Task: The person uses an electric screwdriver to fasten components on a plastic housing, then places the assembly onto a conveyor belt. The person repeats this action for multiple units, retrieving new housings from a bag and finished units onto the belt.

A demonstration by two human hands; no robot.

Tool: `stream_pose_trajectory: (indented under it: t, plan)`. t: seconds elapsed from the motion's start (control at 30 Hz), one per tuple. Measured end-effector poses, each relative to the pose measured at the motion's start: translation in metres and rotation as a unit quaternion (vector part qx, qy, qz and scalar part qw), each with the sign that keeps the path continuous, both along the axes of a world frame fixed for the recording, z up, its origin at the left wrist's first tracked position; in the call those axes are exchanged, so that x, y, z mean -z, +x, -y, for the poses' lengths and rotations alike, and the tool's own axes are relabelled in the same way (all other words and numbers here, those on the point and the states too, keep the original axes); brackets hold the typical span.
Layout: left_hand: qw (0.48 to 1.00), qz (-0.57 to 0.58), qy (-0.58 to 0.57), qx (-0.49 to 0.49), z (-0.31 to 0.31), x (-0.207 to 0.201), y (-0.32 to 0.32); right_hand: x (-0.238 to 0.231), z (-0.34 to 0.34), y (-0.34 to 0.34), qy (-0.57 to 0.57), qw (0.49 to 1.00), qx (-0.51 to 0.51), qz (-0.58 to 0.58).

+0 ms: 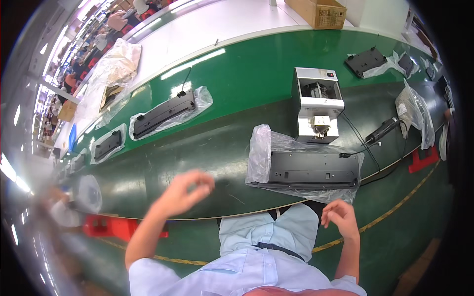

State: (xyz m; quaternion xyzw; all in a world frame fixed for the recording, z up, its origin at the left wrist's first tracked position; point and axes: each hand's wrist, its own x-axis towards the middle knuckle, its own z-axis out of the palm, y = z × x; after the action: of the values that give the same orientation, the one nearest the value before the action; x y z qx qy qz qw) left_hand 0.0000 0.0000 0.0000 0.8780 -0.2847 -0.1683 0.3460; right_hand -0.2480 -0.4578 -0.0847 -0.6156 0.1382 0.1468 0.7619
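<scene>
My left hand [185,191] hovers above the dark green bench mat, fingers loosely curled with a gap at the thumb and nothing seen in them; it is slightly blurred. At the bench's front edge, my right hand [340,217] hangs with half-bent fingers, also holding nothing I can see. Just beyond it a long black plastic housing [313,167] lies flat on a clear plastic bag [259,153], a cable at its right end. Behind the housing stands a grey-white screw feeder machine [318,106]. An electric screwdriver [382,130] rests to the right of that machine.
On the bright green strip lie more black housings on plastic, one at centre left [165,113] and another at far right [366,61]. A plastic bag [414,113] hangs over the right edge. Red stools [111,227] stand below the bench. A cardboard box [318,14] sits behind.
</scene>
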Motion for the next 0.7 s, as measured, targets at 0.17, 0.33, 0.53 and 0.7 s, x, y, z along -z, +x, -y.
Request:
stream_pose_trajectory:
  t: [0.17,0.33,0.53,0.7]
  plan:
    - [0.946,0.290,0.123,-0.074,-0.056,0.026,0.105,-0.030,-0.010,0.020,0.001,0.977,0.102,0.185]
    - [0.936,0.333,0.101,-0.047,-0.030,0.046,0.137,-0.044,0.016,0.033,-0.200,0.935,0.252,0.152]
    - [0.904,0.282,-0.164,0.276,0.142,0.024,0.005,-0.013,0.114,0.128,-0.494,0.765,0.383,0.155]
    - [0.900,0.277,-0.084,0.327,0.184,0.048,-0.030,-0.018,0.116,0.204,-0.629,0.686,0.312,-0.190]
